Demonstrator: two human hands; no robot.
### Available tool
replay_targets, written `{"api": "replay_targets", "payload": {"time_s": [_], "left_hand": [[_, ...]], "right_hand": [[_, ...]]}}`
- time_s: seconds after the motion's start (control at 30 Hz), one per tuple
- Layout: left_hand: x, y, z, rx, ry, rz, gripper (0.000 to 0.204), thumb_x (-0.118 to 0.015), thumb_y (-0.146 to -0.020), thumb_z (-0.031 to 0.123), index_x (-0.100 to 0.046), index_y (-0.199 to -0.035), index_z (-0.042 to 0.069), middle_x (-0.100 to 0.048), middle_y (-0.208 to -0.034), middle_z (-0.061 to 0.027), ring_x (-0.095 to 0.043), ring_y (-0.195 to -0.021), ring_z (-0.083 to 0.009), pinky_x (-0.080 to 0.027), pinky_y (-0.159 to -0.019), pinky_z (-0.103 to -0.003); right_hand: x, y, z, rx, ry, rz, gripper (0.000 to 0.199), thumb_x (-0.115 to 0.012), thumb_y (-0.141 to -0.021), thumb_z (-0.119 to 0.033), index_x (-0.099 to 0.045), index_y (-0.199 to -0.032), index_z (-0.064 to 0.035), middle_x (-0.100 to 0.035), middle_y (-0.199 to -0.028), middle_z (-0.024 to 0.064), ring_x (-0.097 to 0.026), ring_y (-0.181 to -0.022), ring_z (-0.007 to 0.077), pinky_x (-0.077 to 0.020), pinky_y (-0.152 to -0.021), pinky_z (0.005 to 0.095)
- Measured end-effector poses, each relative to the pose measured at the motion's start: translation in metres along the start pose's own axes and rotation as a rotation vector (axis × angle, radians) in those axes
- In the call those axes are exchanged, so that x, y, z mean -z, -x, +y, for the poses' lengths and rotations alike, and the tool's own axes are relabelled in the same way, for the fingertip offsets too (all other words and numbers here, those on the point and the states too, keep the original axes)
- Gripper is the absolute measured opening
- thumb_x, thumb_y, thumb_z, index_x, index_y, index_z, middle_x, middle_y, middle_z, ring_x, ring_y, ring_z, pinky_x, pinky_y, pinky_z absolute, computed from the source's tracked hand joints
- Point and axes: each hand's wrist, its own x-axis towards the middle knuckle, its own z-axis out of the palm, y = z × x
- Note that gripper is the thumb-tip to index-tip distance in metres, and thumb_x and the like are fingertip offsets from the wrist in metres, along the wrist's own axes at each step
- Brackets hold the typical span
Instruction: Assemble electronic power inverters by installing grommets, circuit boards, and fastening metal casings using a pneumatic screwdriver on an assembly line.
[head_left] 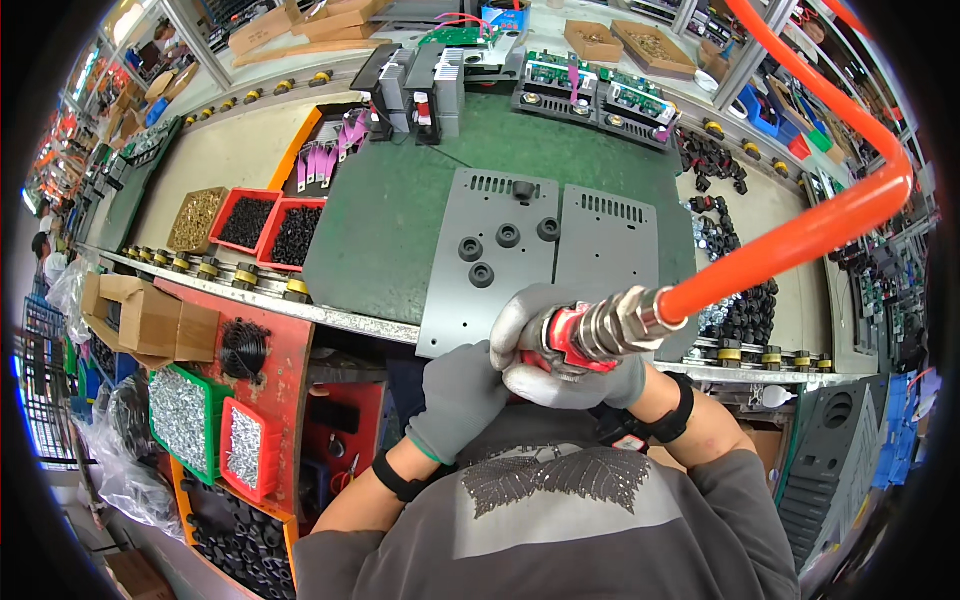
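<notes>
Counting five round black rubber feet (508, 235) on one slotted grey metal plate (458, 300), none on its twin (608, 240) — we wrap our grey-gloved right hand's (590, 393) fingers round a red-silver air tool (568, 335); left hand's (458, 397) unclear.

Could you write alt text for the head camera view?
A gloved right hand grips a red tool with an orange hose, the gloved left hand beside it. Ahead, five round black pieces sit on a gray plate.
</notes>
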Motion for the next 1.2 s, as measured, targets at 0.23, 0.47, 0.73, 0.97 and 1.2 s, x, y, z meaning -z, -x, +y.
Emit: {"api": "replay_targets", "payload": {"time_s": [0.23, 0.47, 0.73, 0.97, 1.2], "left_hand": [[0.008, -0.006, 0.005, -0.014, -0.122, -0.109, 0.022, -0.075, -0.070, 0.030, -0.066, -0.081, 0.013, -0.062, -0.071, -0.0067, -0.062, -0.066, -0.0284, -0.047, -0.058, -0.040], [0.004, -0.008, 0.000, -0.003, 0.031, -0.083, 0.019, -0.071, -0.076, 0.027, -0.067, -0.083, 0.010, -0.064, -0.073, -0.0085, -0.063, -0.068, -0.0292, -0.048, -0.059, -0.040], [0.002, -0.011, -0.001, -0.141, 0.001, 0.048, 0.022, -0.070, -0.077, 0.027, -0.068, -0.088, 0.008, -0.064, -0.070, -0.0143, -0.065, -0.066, -0.0328, -0.049, -0.057, -0.040], [0.007, -0.014, 0.003, -0.067, -0.057, -0.023, 0.019, -0.070, -0.074, 0.029, -0.069, -0.078, 0.011, -0.066, -0.070, -0.0125, -0.065, -0.065, -0.0339, -0.049, -0.055, -0.041], [0.034, -0.032, 0.004, 0.133, 0.382, -0.271, 0.026, -0.072, -0.085, 0.024, -0.067, -0.098, 0.002, -0.056, -0.064, -0.0041, -0.055, -0.060, -0.0133, -0.046, -0.060, -0.030]], "right_hand": [[0.011, 0.002, 0.005, -0.188, -0.466, -0.022, 0.024, -0.072, -0.078, -0.005, -0.059, -0.098, -0.0052, -0.062, -0.089, 0.0022, -0.058, -0.082, 0.0115, -0.0504, -0.075, 0.0307], [0.003, -0.005, 0.014, 0.008, -0.389, 0.050, 0.022, -0.075, -0.075, -0.006, -0.062, -0.093, -0.0037, -0.064, -0.083, 0.0029, -0.059, -0.071, 0.0114, -0.0494, -0.066, 0.0282], [-0.009, -0.009, 0.006, -0.113, -0.378, 0.108, 0.031, -0.075, -0.072, -0.009, -0.065, -0.101, -0.0025, -0.067, -0.087, 0.0057, -0.061, -0.075, 0.0116, -0.0508, -0.072, 0.0279], [-0.001, -0.006, 0.014, 0.030, -0.175, -0.025, 0.017, -0.066, -0.078, 0.003, -0.056, -0.091, -0.0020, -0.059, -0.086, 0.0057, -0.058, -0.077, 0.0131, -0.0475, -0.070, 0.0288], [0.023, -0.005, -0.029, -0.009, -0.570, 0.112, 0.023, -0.066, -0.080, -0.003, -0.054, -0.099, -0.0009, -0.060, -0.089, 0.0090, -0.061, -0.082, 0.0168, -0.0512, -0.075, 0.0308]]}}
